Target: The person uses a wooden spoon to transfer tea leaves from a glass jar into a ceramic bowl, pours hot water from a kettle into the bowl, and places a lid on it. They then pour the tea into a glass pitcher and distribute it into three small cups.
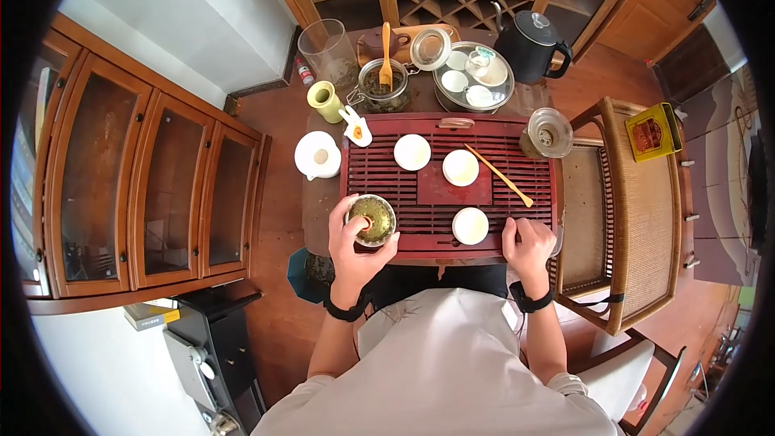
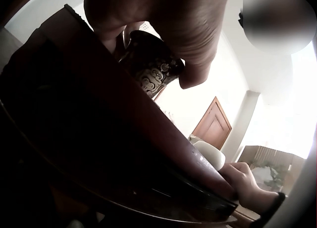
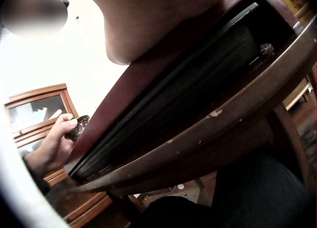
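My left hand (image 1: 353, 257) grips a lidded tea bowl (image 1: 379, 208) by its rim, over the front left corner of the slatted red tea tray (image 1: 420, 246). One finger rests on the middle of its greenish lid. The left wrist view shows the bowl's dark side (image 2: 151, 79) with a pale ornate pattern. At the tray's front right edge, my right hand (image 1: 530, 246) rests with fingers curled in and nothing visible in them. Between the hands stands a white cup (image 1: 470, 226) of pale liquid. Two more white cups (image 1: 412, 152) are farther back on the tray.
A wooden tea pick (image 1: 500, 178) lies on the tray's right half. Left of the tray is a white pitcher (image 1: 317, 155). Behind it stand a tea jar (image 1: 383, 97) with a wooden scoop, a glass-covered cup dish (image 1: 474, 85) and a black kettle (image 1: 530, 47). A glass bowl (image 1: 546, 133) sits at right.
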Demonstrator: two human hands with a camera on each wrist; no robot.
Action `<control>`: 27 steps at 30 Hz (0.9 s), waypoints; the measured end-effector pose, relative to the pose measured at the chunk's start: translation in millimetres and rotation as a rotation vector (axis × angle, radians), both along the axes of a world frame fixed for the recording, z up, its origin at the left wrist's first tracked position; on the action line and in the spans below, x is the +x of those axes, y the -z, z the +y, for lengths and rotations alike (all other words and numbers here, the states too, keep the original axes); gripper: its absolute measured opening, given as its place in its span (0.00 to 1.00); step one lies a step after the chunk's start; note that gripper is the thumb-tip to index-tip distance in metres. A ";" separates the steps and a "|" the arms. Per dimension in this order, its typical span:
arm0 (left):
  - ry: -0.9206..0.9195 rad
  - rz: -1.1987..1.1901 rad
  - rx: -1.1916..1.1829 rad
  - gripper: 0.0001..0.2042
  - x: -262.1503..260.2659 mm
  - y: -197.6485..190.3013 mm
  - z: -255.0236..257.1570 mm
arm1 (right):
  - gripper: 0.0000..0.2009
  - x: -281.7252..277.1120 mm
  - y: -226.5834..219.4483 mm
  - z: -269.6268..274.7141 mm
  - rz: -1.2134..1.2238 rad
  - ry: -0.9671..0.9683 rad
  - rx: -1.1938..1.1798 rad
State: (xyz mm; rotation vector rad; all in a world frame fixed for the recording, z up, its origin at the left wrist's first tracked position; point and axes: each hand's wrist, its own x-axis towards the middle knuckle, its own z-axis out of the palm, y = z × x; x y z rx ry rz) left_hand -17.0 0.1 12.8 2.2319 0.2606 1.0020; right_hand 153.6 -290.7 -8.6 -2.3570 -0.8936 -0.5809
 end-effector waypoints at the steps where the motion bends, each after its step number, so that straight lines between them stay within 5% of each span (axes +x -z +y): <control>1: -0.002 0.000 0.001 0.30 0.3 1.0 1.2 | 0.19 0.2 0.8 -0.2 0.007 0.001 0.001; 10: 0.033 0.016 -0.135 0.30 5.8 0.4 8.9 | 0.19 0.0 0.2 0.7 0.001 -0.004 0.015; 27: 0.010 0.052 0.105 0.30 6.4 -8.4 -9.0 | 0.18 -0.4 -1.3 0.6 0.006 0.002 0.008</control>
